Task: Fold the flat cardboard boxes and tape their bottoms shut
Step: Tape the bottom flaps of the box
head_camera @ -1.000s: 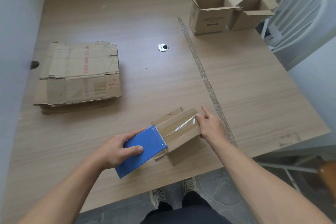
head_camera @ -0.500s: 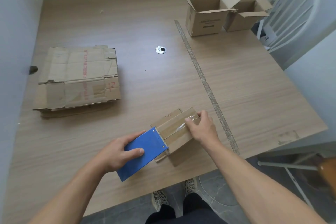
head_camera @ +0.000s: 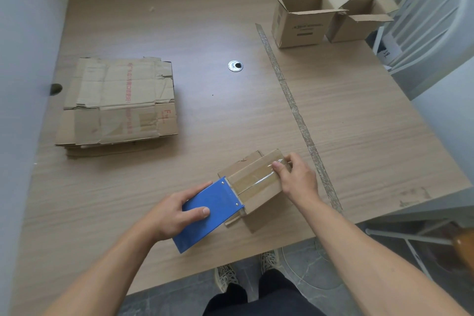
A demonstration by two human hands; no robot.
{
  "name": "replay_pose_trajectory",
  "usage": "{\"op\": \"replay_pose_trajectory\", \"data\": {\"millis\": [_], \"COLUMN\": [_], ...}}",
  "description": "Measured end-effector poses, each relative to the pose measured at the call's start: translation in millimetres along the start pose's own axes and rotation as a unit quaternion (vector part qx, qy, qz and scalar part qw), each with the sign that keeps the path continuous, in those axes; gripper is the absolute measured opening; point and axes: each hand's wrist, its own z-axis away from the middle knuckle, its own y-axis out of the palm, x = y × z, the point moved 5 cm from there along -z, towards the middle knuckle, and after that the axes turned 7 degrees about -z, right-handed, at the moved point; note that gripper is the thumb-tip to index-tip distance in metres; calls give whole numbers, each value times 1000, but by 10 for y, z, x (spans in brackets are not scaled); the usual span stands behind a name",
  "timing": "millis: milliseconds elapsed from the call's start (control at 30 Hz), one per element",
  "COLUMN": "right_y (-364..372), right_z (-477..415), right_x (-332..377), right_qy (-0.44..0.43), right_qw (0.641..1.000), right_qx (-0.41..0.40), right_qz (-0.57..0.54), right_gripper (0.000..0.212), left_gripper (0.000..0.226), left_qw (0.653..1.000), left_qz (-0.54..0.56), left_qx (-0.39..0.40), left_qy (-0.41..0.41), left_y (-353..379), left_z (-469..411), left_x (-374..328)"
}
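A small cardboard box [head_camera: 259, 195] lies bottom-up near the table's front edge, with a strip of clear tape [head_camera: 256, 178] running along its closed flaps. My left hand [head_camera: 177, 213] grips a blue tape dispenser [head_camera: 209, 213], whose serrated end rests against the box's near end. My right hand [head_camera: 298, 179] rests on the box's far end, fingertips pressing on the tape there. A stack of flat cardboard boxes [head_camera: 118, 105] lies on the left of the table.
Two folded boxes [head_camera: 301, 25] [head_camera: 359, 25] stand open-topped at the back right. A tape seam [head_camera: 295, 108] runs across the wooden table [head_camera: 359, 136]. A round metal grommet [head_camera: 235, 65] sits mid-table. A white chair [head_camera: 431, 20] stands at the right.
My right hand has slid from the box's right edge onto its top, where the fingers now press on the tape. The left hand and dispenser have stayed in place.
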Motion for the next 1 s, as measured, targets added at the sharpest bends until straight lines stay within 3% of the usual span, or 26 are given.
{"op": "replay_pose_trajectory", "data": {"millis": [167,300,367,433,567,633,1000], "right_y": [-20,56,58,101,321,291,311], "right_z": [-36,143,284,415,547,535,507], "right_x": [-8,9,152,376,301,226,224], "right_qy": [6,11,-74,-200,-229,-236,-255], "right_qw": [1000,996,985,963,925,901,882], "right_qx": [2,58,12,-5,201,245,244], "right_qz": [20,62,155,179,226,267,313], "right_gripper": [27,64,71,65,78,73,68], "left_gripper": [65,66,69,69,68,63,53], "left_qw": [1000,1000,1000,1000,1000,1000,997], "left_qz": [-2,2,-7,-16,-12,-5,-57], "left_qx": [-3,0,5,7,6,11,18], "left_qy": [1,0,3,4,3,6,-50], "left_y": [-2,-8,-8,-12,-23,-22,-228], "left_z": [3,27,18,14,49,107,413], "left_x": [-16,-14,-21,-33,-18,-3,262]}}
